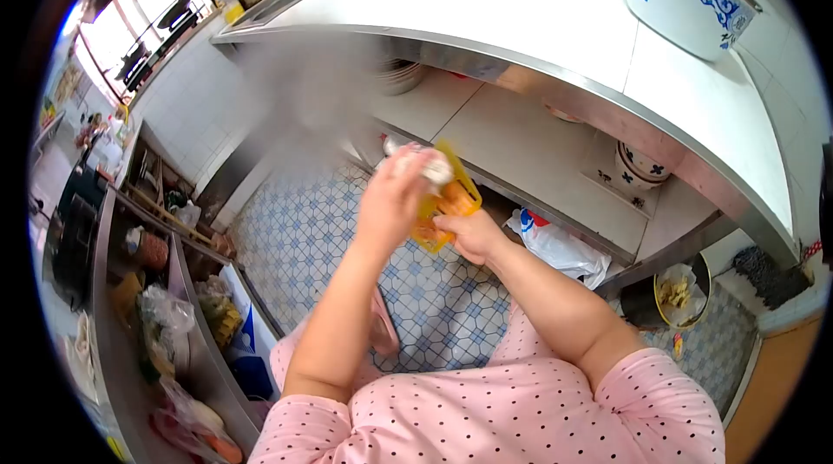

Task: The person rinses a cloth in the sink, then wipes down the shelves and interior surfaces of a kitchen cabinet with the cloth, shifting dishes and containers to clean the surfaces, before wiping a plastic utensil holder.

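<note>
My left hand (395, 191) is closed around a whitish, crumpled-looking thing (436, 171), possibly a cloth. Its exact kind is blurred. Close beside it, my right hand (467, 230) grips a flat yellow-orange plastic piece (448, 152) with a straight rim, tilted in the air. Orange patches show on its face, but I cannot tell whether they are contents or its own colour. The whitish thing overlaps the plastic piece; whether they touch is unclear. Both hands are above the tiled floor (434, 308), in front of the low shelf.
A white counter (521, 13) carries a blue-and-white pot (685, 4). Below it runs a shelf (521, 134) with bowls and a patterned pot (640, 167). A white plastic bag (560, 247) and a bin (642, 303) stand low right. Crowded shelving (165, 316) lies left. A grey blur covers upper left.
</note>
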The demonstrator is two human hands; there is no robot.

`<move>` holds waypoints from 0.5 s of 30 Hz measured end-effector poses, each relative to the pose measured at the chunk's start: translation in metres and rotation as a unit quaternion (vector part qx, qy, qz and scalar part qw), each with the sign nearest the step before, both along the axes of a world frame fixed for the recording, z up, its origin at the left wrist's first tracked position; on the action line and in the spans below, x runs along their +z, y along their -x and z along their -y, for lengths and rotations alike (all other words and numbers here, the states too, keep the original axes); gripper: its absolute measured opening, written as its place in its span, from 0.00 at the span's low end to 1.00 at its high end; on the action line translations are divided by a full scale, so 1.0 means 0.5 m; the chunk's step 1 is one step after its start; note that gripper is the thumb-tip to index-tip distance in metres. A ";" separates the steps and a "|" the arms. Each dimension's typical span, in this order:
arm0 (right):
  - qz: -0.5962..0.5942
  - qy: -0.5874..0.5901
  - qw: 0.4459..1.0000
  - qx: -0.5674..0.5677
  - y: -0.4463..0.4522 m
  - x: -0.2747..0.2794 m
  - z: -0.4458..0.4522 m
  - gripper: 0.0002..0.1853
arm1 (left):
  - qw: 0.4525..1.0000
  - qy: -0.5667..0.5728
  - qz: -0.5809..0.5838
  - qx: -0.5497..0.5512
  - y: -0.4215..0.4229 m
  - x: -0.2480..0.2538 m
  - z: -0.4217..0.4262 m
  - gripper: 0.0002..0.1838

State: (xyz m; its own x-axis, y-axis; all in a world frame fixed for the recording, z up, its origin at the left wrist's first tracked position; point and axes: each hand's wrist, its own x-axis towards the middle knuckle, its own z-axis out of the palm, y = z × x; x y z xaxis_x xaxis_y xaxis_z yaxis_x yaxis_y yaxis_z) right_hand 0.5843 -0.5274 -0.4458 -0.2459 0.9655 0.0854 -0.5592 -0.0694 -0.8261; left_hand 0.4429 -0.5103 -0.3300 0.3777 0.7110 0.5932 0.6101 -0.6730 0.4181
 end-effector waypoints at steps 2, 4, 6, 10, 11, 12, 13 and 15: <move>0.003 0.047 0.998 0.029 0.015 0.032 0.004 0.33 | 0.998 -0.021 -0.063 -0.016 -0.027 -0.021 -0.004 0.24; -0.080 0.041 0.996 -0.009 0.035 0.025 -0.005 0.34 | 0.998 -0.024 -0.063 -0.009 -0.010 -0.060 -0.025 0.24; -0.103 0.019 0.994 -0.040 0.038 0.036 -0.013 0.37 | 0.999 0.000 -0.034 -0.015 0.050 -0.102 -0.037 0.21; -0.177 0.043 0.983 -0.031 0.033 0.067 -0.024 0.42 | 0.983 0.149 -0.097 0.043 0.194 -0.156 -0.041 0.20; -0.164 0.045 0.985 -0.025 0.033 0.058 -0.031 0.42 | 0.981 0.165 -0.083 0.065 0.218 -0.152 -0.042 0.20; -0.152 0.046 0.987 -0.021 0.031 0.044 -0.040 0.42 | 0.978 0.179 -0.070 0.087 0.235 -0.146 -0.045 0.19; -0.141 0.048 0.989 -0.019 0.032 0.030 -0.045 0.41 | 0.989 0.116 -0.044 0.083 0.231 -0.134 -0.048 0.20; -0.124 0.049 0.991 -0.007 0.043 0.001 -0.045 0.41 | 0.997 -0.003 0.011 0.073 0.186 -0.110 -0.048 0.20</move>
